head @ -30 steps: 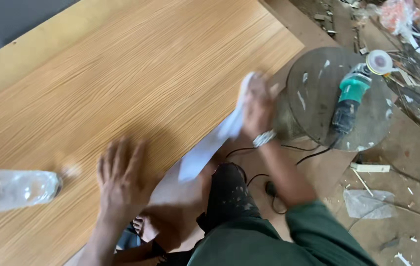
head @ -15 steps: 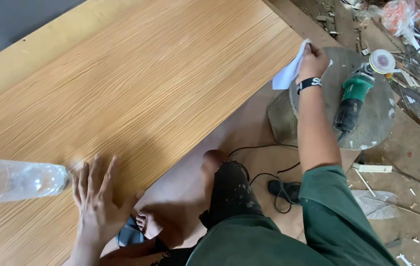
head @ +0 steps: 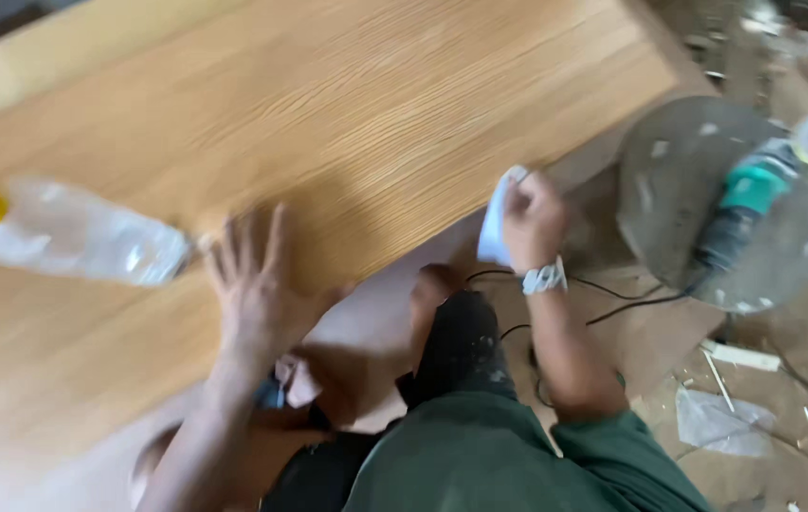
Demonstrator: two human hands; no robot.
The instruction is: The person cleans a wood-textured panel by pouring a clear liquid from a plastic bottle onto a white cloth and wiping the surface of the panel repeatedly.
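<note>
Wiping step in hand, I'd say — right hand (head: 535,223) pinches a small white cloth (head: 499,226) at the near edge of the light wood-grain panel (head: 366,123), left hand (head: 257,289) spread flat beside a clear yellow-capped plastic bottle (head: 72,242) — next pass wants firm, even pressure.

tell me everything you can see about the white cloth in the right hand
The white cloth is a small, soft-looking rag, bunched and folded, blurred in this view. The right hand grips it from the right side, with most of it sticking out to the left of the fingers. It sits at the near edge of the wooden panel, apparently pressed against that edge. No stains or print can be made out.
</note>
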